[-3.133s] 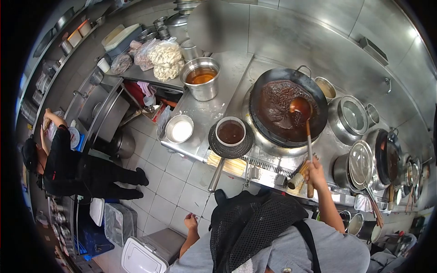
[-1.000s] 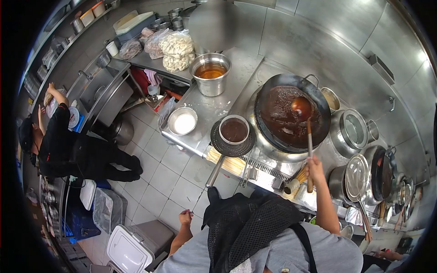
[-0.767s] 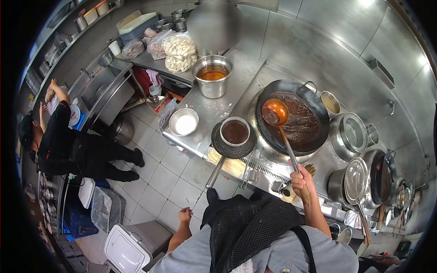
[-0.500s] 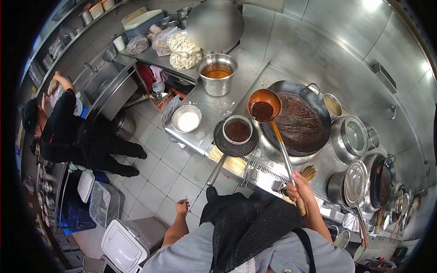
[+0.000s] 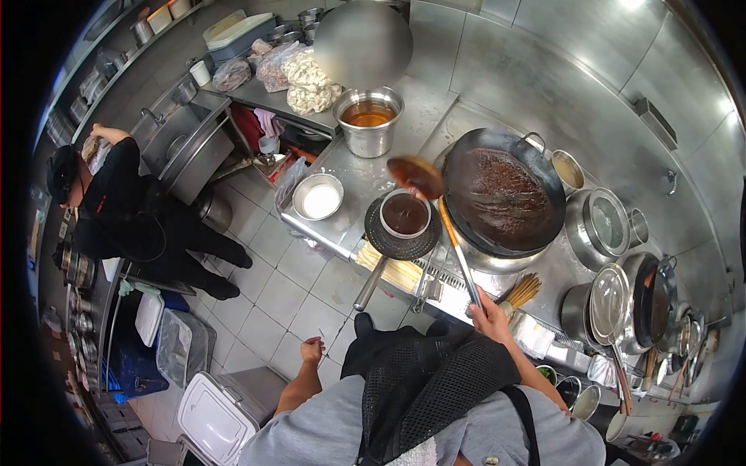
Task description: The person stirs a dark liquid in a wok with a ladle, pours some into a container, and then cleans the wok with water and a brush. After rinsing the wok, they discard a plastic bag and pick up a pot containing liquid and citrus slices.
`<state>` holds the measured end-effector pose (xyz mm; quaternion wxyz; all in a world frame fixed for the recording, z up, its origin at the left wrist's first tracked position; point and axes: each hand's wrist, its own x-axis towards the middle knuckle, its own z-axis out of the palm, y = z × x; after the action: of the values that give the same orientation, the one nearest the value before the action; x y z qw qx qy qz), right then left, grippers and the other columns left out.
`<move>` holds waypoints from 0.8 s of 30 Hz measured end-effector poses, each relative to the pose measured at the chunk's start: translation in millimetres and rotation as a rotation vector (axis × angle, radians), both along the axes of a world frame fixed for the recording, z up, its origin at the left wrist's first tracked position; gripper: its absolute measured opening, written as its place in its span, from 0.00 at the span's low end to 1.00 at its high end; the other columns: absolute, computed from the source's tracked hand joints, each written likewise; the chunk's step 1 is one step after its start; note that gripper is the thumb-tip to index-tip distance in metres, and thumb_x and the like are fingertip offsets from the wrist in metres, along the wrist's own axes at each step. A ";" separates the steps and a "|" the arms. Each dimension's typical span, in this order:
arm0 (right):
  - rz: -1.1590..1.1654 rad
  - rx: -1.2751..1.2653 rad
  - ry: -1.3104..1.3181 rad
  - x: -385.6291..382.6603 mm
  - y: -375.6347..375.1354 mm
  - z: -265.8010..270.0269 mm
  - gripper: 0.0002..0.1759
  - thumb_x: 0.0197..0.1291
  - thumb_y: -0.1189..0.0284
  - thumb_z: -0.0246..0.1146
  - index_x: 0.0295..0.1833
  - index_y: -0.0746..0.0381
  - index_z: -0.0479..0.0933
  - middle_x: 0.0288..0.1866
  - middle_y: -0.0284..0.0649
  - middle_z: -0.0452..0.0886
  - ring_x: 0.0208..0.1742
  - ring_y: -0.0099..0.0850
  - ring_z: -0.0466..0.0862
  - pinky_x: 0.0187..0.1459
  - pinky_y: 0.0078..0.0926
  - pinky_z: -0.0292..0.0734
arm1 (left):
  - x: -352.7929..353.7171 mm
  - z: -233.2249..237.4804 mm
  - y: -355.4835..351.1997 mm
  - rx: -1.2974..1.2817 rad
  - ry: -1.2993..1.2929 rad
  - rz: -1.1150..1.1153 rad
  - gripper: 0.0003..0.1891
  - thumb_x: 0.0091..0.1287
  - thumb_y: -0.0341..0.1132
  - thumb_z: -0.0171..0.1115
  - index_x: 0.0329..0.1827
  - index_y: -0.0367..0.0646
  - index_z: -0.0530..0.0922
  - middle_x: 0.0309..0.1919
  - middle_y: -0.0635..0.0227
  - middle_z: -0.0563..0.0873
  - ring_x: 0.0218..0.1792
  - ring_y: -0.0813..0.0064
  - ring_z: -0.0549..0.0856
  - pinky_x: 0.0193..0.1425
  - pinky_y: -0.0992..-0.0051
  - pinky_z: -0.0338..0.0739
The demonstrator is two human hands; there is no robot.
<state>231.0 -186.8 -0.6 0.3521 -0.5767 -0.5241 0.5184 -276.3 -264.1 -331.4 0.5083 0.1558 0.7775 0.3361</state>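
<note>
My right hand (image 5: 488, 314) is wrapped round the handle of a long ladle (image 5: 416, 177). The ladle's bowl is tilted and blurred above a small bowl of dark sauce (image 5: 406, 215), which sits on a round perforated strainer (image 5: 385, 239). To the right, a big black wok (image 5: 505, 194) holds dark brown sauce. My left hand (image 5: 312, 349) hangs low over the floor, its fingers closed round a small thin item I cannot make out.
A steel pot of amber liquid (image 5: 368, 124) and a bowl of white contents (image 5: 318, 196) stand on the counter. A bamboo brush (image 5: 522, 291) lies by the wok. Pots and strainers crowd the right. A co-worker (image 5: 140, 210) stands at far left.
The ladle has swung left from the wok's edge to above the small bowl and tipped. My right hand has moved left with it. The co-worker has shifted slightly.
</note>
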 end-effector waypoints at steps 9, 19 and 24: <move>-0.062 -0.559 0.760 21.2 4.9 2.5 0.26 0.81 0.60 0.51 0.79 0.49 0.62 0.21 0.26 0.64 0.13 0.15 0.60 0.14 0.14 0.60 | -1.7 47.6 60.6 0.504 0.303 0.128 0.17 0.72 0.29 0.61 0.60 0.28 0.80 0.43 0.60 0.88 0.40 0.76 0.85 0.48 0.75 0.80; -0.355 -0.336 0.640 119.5 43.3 33.0 0.22 0.78 0.59 0.55 0.73 0.50 0.67 0.20 0.28 0.66 0.12 0.18 0.65 0.11 0.19 0.62 | 256.5 314.1 183.3 1.119 0.371 -0.818 0.19 0.68 0.31 0.65 0.61 0.37 0.81 0.57 0.55 0.85 0.61 0.54 0.82 0.70 0.60 0.73; -0.404 -0.046 0.036 212.9 104.1 8.2 0.20 0.77 0.64 0.57 0.70 0.55 0.70 0.20 0.30 0.70 0.13 0.20 0.69 0.14 0.23 0.68 | 395.2 325.1 204.8 1.239 0.678 -1.344 0.35 0.73 0.44 0.61 0.79 0.38 0.63 0.82 0.53 0.59 0.83 0.52 0.55 0.85 0.52 0.49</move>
<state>443.9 -82.7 7.6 0.4449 -0.6688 -0.3794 0.4592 118.9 -59.4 -6.3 0.1713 0.8949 0.3173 0.2628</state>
